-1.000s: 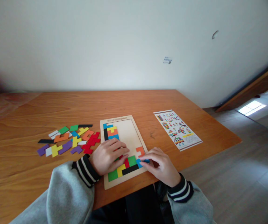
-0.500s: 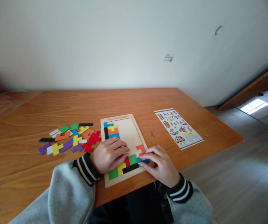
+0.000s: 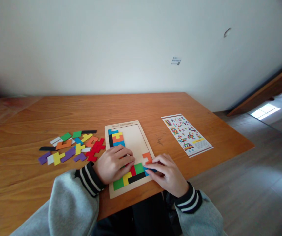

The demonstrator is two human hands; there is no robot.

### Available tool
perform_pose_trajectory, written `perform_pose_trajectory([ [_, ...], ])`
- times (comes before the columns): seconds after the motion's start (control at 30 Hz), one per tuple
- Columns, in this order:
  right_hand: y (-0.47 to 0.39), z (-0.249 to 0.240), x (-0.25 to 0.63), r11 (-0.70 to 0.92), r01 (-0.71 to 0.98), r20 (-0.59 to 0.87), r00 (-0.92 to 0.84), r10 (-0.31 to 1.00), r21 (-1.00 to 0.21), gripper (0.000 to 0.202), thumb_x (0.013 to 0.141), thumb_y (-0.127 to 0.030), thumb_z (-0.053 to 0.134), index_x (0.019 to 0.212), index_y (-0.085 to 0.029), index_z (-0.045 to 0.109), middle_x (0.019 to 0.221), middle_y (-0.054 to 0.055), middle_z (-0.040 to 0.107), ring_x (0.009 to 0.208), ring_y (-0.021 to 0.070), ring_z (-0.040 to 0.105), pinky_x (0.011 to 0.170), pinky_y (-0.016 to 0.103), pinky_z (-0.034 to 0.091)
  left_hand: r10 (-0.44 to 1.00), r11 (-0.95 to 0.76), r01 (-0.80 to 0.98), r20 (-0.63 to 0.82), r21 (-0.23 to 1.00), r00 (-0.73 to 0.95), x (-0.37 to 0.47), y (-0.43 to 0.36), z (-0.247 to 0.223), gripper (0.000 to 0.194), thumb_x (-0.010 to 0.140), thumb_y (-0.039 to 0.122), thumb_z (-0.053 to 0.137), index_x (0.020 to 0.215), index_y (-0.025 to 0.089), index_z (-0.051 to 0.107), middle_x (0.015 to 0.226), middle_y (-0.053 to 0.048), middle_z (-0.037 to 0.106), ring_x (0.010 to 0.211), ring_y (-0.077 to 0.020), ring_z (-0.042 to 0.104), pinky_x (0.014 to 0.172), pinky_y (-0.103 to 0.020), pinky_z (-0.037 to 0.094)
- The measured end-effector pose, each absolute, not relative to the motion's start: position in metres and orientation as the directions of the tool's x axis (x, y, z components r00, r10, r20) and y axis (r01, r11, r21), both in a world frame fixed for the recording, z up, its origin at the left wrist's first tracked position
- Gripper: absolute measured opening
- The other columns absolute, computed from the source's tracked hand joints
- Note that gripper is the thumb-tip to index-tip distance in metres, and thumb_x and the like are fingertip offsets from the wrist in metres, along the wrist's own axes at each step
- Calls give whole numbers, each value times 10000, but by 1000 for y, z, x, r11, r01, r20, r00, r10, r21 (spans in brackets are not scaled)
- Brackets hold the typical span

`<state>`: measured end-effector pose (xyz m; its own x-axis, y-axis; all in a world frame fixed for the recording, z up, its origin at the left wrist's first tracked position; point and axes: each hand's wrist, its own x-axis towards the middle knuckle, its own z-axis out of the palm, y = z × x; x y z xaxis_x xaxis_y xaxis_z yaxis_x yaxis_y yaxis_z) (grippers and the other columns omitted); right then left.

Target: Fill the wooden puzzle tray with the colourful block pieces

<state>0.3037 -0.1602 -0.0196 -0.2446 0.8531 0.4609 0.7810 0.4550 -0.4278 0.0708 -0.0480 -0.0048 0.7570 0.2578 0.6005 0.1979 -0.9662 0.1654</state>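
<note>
A wooden puzzle board (image 3: 131, 193) lies on the table in front of me, partly filled with coloured tiles. My left hand (image 3: 115, 162) rests over its left middle, fingers bent and tips close together; whatever is under them is hidden. A red tile (image 3: 133, 170) shows just below those fingertips. At the lower right corner, my right hand (image 3: 167, 173) has thumb and fingers closed around a blue puzzle piece (image 3: 146, 171). Next to it are an orange U-shaped piece (image 3: 148, 156), a green tile (image 3: 139, 168) and a long black piece (image 3: 136, 178).
Loose puzzle pieces, among them red ones (image 3: 95, 149) and a purple one (image 3: 68, 154), lie spread left of the board. A printed pattern sheet (image 3: 186, 134) lies on the right of the wooden table (image 3: 69, 111). A white wall (image 3: 121, 49) stands behind.
The view has shifted slightly. Both hands stay in nearly the same places on the board, and the tiles around them look unchanged.
</note>
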Motion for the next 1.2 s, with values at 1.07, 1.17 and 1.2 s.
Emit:
perform_pose_trajectory([
  [1.07, -160, -15, 302, 420, 772, 430, -211, 878, -477, 120, 917, -219, 654, 1021, -253, 703, 953, 54, 656, 905, 213, 606, 821, 385, 491, 287, -947, 192, 417, 256, 862, 66, -48, -15, 386, 984, 377, 525, 1329, 220, 599, 1321, -100, 655, 1191, -286, 564, 979, -458, 476],
  [1.17, -160, -16, 302, 411, 778, 426, -204, 881, -475, 136, 906, -225, 674, 1037, -249, 697, 939, 49, 650, 892, 208, 606, 820, 377, 484, 296, -948, 204, 434, 246, 851, 67, -48, -14, 369, 978, 374, 535, 1295, 206, 618, 1290, -114, 663, 1180, -288, 570, 976, -458, 479],
  [1.2, -160, -17, 302, 407, 781, 427, -200, 882, -474, 135, 904, -231, 679, 1037, -250, 696, 934, 47, 651, 884, 206, 607, 817, 374, 483, 297, -948, 205, 436, 244, 849, 67, -48, -13, 357, 976, 370, 536, 1280, 206, 627, 1274, -115, 668, 1165, -284, 578, 970, -454, 483],
])
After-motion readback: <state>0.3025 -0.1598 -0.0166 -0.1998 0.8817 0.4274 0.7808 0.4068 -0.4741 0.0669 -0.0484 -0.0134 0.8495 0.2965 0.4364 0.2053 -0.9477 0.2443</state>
